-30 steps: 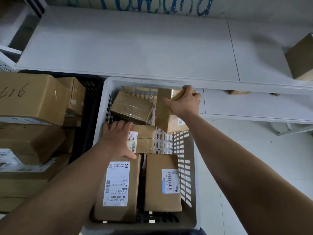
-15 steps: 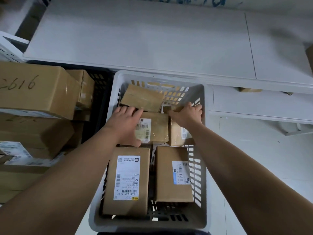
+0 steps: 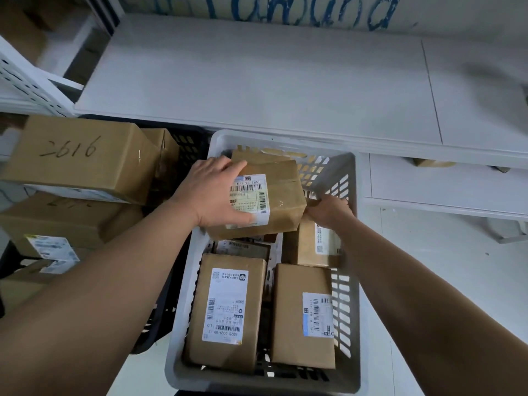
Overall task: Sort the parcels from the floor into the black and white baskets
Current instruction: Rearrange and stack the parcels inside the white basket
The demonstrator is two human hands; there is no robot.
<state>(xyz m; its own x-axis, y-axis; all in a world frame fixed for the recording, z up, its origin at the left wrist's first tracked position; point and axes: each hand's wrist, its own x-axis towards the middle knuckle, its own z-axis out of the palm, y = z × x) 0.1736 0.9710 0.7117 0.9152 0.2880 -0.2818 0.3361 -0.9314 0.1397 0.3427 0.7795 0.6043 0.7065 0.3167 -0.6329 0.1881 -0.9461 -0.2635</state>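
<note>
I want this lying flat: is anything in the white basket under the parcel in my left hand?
Yes. A flat labelled parcel lies in the white basket beneath the held parcel, and the upright parcel your right hand grips stands close on its right.

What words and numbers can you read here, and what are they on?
"2616": handwritten on the big box.
"KTT 93 [B5]": label on the parcel in the left hand.
"502B 6009-00 L3": label on the front parcel.
Blue wall writing: cut off, unreadable.
Other labels: too small.
</note>
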